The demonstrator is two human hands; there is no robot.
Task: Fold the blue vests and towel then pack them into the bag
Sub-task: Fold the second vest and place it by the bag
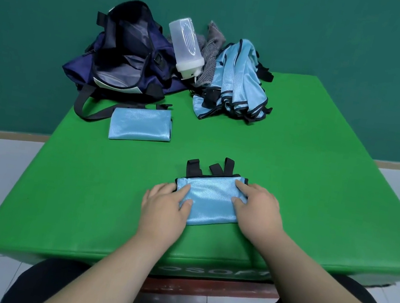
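Note:
A folded light-blue vest point(209, 200) with black straps lies near the front of the green mat. My left hand point(164, 206) rests flat on its left end and my right hand point(258, 207) presses its right end, fingers straight. A second folded blue vest point(140, 125) lies further back on the left. A heap of unfolded blue vests point(238, 81) sits at the back right, with a grey towel point(210, 53) crumpled beside it. The navy bag point(127, 56) stands open at the back left.
A translucent white bottle point(186, 47) leans between the bag and the towel. The green mat point(306, 181) has its front edge close to my knees. A green wall rises behind, with pale floor tiles on both sides.

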